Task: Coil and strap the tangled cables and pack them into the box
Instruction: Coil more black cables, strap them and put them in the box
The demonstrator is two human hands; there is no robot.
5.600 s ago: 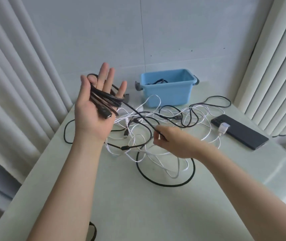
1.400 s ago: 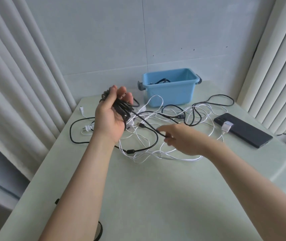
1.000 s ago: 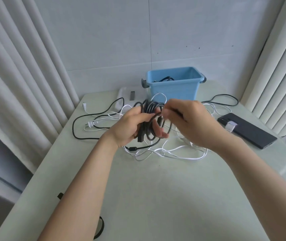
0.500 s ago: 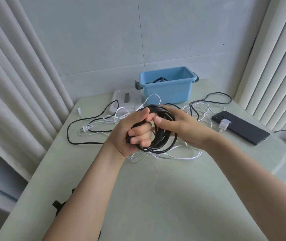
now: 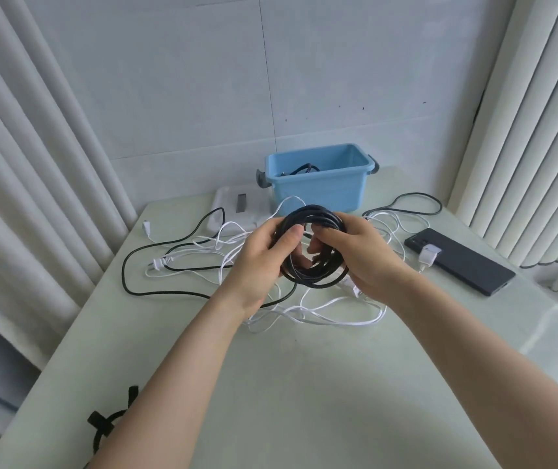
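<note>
Well, the round coil of black cable (image 5: 315,282) was up off the pale green table (image 5: 304,384), held between both hands a little in front of the light blue plastic box (image 5: 318,192). The left hand (image 5: 264,262) had its thumb and fingers curled round the coil's left side, and the right hand (image 5: 365,262) gripped the right side the same way. So the winding of this one looked as good as done, but I could see no strap on it. The black fabric strap (image 5: 108,424) lay at the near left edge of the table, well away from either hand.

Something dark and cable-like (image 5: 301,170) already sat inside the box, so I judged one cable packed. Plenty was left. A tangle of thin white cables (image 5: 321,314) sprawled beneath the hands. A loose black cable (image 5: 155,292) looped out to the left, and whether it ran into the coil I could not tell. Another black loop (image 5: 413,203) lay to the right of the box. Near that, a flat dark slab (image 5: 467,265) rested with a small white plug (image 5: 427,257) on it. To my eye the job was nearer its start than its end.
</note>
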